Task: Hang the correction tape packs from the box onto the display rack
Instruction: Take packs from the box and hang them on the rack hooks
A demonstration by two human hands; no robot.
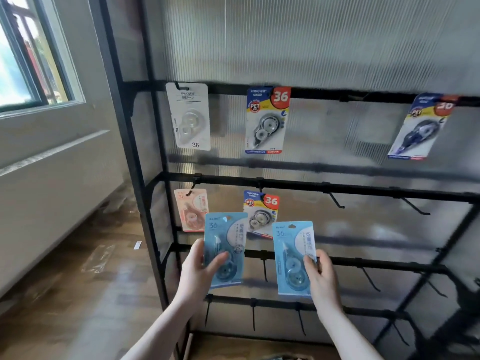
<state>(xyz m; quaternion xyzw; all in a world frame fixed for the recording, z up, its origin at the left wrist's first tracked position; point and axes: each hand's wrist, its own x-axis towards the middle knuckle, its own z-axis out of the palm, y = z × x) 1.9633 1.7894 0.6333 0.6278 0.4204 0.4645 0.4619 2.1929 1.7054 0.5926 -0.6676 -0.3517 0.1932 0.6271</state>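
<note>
A window (pixel 23 55) sits at far left above a pale wall, with a wood-grain floor (pixel 85 294) below that carries a clear plastic wrapper (pixel 97 258). The black metal rack (pixel 145 183) stands before a ribbed translucent panel (pixel 311 40), its horizontal bars fitted with thin hooks. On the top bar hang, left to right, a white pack (pixel 191 116), a blue-and-yellow pack (pixel 267 120) with a red "36" badge, and a tilted, blurred pack (pixel 423 127) of similar print. On the bar below hang a pink pack (pixel 188 209) and another badge pack (pixel 261 214), both partly covered by what the hands hold. The left hand (pixel 196 271) grips a left blue pack (pixel 224 250) by its lower left edge, thumb across the clear blister. The right hand (pixel 320 275) pinches a right blue pack (pixel 294 258) at its lower right edge. Both are flat light-blue cards with rounded blisters, held upright before the lower bars, on no hook.
</note>
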